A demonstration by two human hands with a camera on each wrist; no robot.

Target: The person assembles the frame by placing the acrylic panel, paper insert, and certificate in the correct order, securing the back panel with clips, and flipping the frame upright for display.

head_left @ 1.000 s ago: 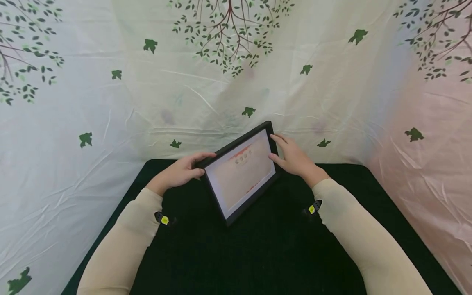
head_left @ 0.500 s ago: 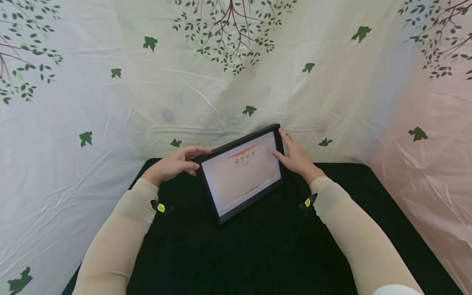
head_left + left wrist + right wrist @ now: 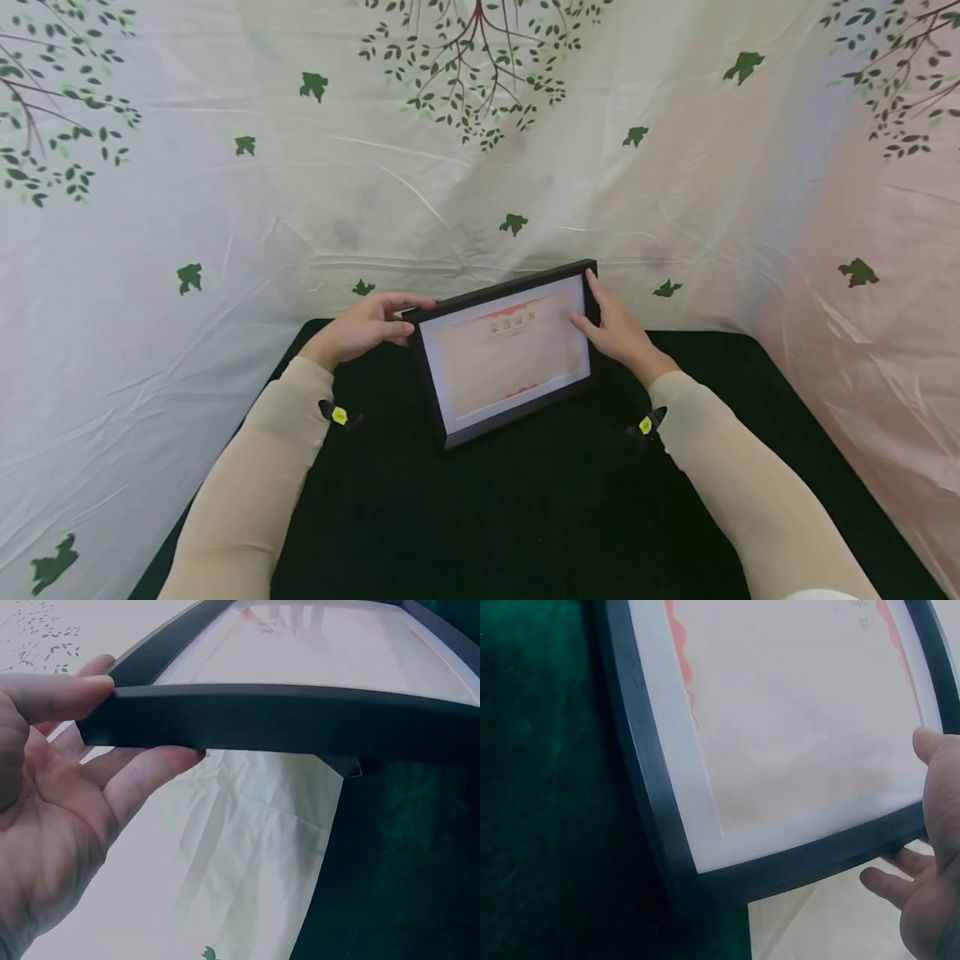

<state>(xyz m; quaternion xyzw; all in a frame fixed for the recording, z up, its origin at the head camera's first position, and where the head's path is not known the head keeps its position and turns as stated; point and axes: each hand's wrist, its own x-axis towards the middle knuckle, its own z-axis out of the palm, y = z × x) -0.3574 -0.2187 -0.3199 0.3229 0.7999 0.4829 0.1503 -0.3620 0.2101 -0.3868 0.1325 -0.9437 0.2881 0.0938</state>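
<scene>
A black picture frame [image 3: 521, 410] with a certificate [image 3: 510, 358] inside is tilted up above the dark green table, its right side higher than its left. My left hand [image 3: 363, 329] holds the upper left corner; in the left wrist view, thumb and fingers [image 3: 161, 769] lie on opposite faces of the black border [image 3: 285, 716]. On the right side, my right hand [image 3: 618, 329] grips the upper part of the border. The right wrist view shows the thumb [image 3: 928, 744] at the front inner edge and the other fingers behind, partly hidden.
A dark green cloth [image 3: 555, 508] covers the table. Behind it and along both sides hangs a pale curtain [image 3: 420, 217] printed with leaves and branches. The frame's top edge is close in front of the back curtain in the head view.
The picture frame has turned clockwise toward level, its right end shifting right and slightly down. My right hand has moved right with it, while my left hand keeps to the upper left corner.
</scene>
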